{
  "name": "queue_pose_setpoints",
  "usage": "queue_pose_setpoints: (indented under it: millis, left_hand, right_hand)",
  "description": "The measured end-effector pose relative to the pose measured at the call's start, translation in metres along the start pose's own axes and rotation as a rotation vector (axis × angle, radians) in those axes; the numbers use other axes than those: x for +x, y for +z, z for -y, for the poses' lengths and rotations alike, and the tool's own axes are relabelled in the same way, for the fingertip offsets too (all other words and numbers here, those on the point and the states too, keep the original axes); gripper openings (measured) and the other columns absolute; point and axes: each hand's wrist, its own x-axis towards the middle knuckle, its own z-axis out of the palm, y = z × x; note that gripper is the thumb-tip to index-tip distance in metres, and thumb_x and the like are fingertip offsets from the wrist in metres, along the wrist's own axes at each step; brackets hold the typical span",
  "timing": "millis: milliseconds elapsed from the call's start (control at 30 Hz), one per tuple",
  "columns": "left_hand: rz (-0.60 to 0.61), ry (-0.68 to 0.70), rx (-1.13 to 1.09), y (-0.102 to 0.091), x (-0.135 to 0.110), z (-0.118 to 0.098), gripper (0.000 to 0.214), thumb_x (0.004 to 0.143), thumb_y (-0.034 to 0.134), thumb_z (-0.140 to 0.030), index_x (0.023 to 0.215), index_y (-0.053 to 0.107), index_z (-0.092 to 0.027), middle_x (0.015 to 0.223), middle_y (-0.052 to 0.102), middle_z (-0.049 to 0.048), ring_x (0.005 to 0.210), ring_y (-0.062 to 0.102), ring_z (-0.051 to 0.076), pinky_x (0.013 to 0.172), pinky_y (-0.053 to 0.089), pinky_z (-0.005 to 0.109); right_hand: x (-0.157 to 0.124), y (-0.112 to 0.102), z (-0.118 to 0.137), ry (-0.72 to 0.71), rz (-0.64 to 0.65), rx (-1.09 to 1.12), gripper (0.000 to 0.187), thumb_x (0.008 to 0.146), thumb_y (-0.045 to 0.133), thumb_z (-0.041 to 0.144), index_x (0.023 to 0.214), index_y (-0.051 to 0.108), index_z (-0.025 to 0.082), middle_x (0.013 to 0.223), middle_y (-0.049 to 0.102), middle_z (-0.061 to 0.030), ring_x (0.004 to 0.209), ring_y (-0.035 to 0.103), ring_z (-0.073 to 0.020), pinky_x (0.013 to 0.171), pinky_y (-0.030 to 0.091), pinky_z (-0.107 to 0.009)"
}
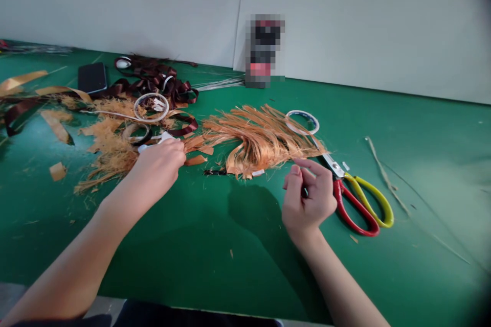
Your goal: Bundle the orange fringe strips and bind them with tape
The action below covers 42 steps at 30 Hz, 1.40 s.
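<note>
hiding most of a white object, the left hand grips it

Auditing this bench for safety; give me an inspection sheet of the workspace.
surface: green mat, scattered with scraps
job's things: orange fibres; scissors with red and yellow handles; clear tape roll
clutter: brown ribbon; phone
hands: left hand pinches a white piece; right hand curled beside the scissors
cables: nothing seen; thin wires lie behind
surroundings: pale wall; blurred object
</note>
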Motion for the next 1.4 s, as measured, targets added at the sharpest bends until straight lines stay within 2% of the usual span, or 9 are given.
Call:
queue_pose_setpoints:
  millis: [100, 200, 333, 467, 533, 667, 800, 1067, 1400]
  left_hand:
    - [0.139, 0.066, 0.108, 0.000, -0.006, -0.007, 0.023, 0.066, 0.040, -0.001, 0.058, 0.053, -0.018, 0.070, 0.057, 0.0088, 0.076, 0.058, 0.025, 0.064, 0.046, 0.035]
    - [0.113, 0.007, 0.170, 0.000, -0.009, -0.008, 0.025, 0.068, 0.038, -0.003, 0.062, 0.058, -0.015, 0.079, 0.062, 0.0126, 0.066, 0.059, 0.024, 0.060, 0.046, 0.036]
    - [0.026, -0.120, 0.245, -0.003, -0.003, -0.010, 0.021, 0.077, 0.042, -0.009, 0.069, 0.059, -0.017, 0.071, 0.063, 0.0060, 0.046, 0.052, 0.017, 0.046, 0.034, 0.029]
    - [-0.220, -0.227, 0.318, -0.006, 0.012, -0.036, 0.018, 0.083, 0.042, -0.012, 0.078, 0.059, -0.014, 0.081, 0.063, 0.0105, 0.062, 0.058, 0.024, 0.058, 0.041, 0.037]
    - [-0.289, -0.117, 0.185, -0.001, 0.017, -0.056, 0.018, 0.084, 0.044, -0.011, 0.085, 0.061, -0.013, 0.089, 0.065, 0.0110, 0.080, 0.061, 0.026, 0.071, 0.044, 0.039]
    - [-0.112, 0.199, -0.142, 0.023, 0.017, -0.088, 0.027, 0.088, 0.046, -0.015, 0.110, 0.061, -0.012, 0.115, 0.065, 0.0088, 0.109, 0.055, 0.024, 0.089, 0.042, 0.039]
    - [-0.002, 0.245, -0.180, 0.043, 0.014, -0.096, 0.040, 0.092, 0.045, -0.023, 0.129, 0.051, -0.009, 0.135, 0.054, 0.0097, 0.124, 0.046, 0.026, 0.103, 0.034, 0.043]
    - [-0.013, 0.178, -0.305, 0.042, 0.015, -0.092, 0.025, 0.089, 0.048, -0.020, 0.108, 0.061, -0.013, 0.128, 0.060, 0.0098, 0.118, 0.055, 0.023, 0.100, 0.038, 0.043]
    - [-0.041, 0.152, -0.365, 0.046, 0.012, -0.091, 0.018, 0.085, 0.048, -0.011, 0.096, 0.062, -0.010, 0.112, 0.066, 0.0138, 0.110, 0.060, 0.022, 0.100, 0.048, 0.039]
  right_hand:
    - [0.002, -0.001, 0.001, 0.026, -0.003, 0.021, 0.012, 0.087, 0.049, 0.017, 0.097, 0.056, 0.018, 0.051, 0.049, 0.0069, 0.043, 0.049, -0.0083, 0.041, 0.035, -0.021]
    - [0.005, -0.003, 0.000, 0.041, 0.044, -0.021, 0.011, 0.086, 0.049, 0.017, 0.095, 0.056, 0.018, 0.053, 0.048, 0.0070, 0.042, 0.042, -0.0066, 0.041, 0.032, -0.021]
    - [0.015, -0.007, -0.001, 0.166, 0.178, -0.114, 0.008, 0.084, 0.054, 0.022, 0.089, 0.058, 0.018, 0.049, 0.040, 0.0096, 0.042, 0.035, -0.0057, 0.044, 0.030, -0.020]
    - [0.025, -0.011, -0.001, 0.305, 0.283, -0.134, 0.010, 0.080, 0.060, 0.028, 0.076, 0.060, 0.018, 0.047, 0.039, 0.0096, 0.043, 0.035, -0.0061, 0.046, 0.030, -0.021]
    - [0.026, -0.011, -0.001, 0.295, 0.337, -0.155, 0.014, 0.078, 0.062, 0.030, 0.072, 0.061, 0.018, 0.046, 0.037, 0.0096, 0.043, 0.033, -0.0063, 0.046, 0.029, -0.021]
    - [0.020, -0.006, -0.001, 0.231, 0.513, -0.224, 0.014, 0.078, 0.062, 0.030, 0.072, 0.068, 0.018, 0.045, 0.040, 0.0082, 0.042, 0.036, -0.0075, 0.046, 0.029, -0.022]
    - [0.012, -0.001, -0.001, 0.173, 0.627, -0.285, 0.015, 0.080, 0.058, 0.024, 0.081, 0.072, 0.020, 0.048, 0.050, 0.0056, 0.044, 0.044, -0.0095, 0.049, 0.035, -0.023]
    - [0.009, 0.001, 0.001, 0.143, 0.432, -0.320, 0.013, 0.081, 0.058, 0.026, 0.075, 0.066, 0.018, 0.043, 0.042, 0.0084, 0.038, 0.038, -0.0076, 0.044, 0.032, -0.021]
    - [-0.002, 0.012, -0.003, 0.024, 0.620, -0.277, 0.019, 0.086, 0.055, 0.021, 0.087, 0.074, 0.020, 0.063, 0.071, -0.0012, 0.047, 0.058, -0.0110, 0.050, 0.041, -0.021]
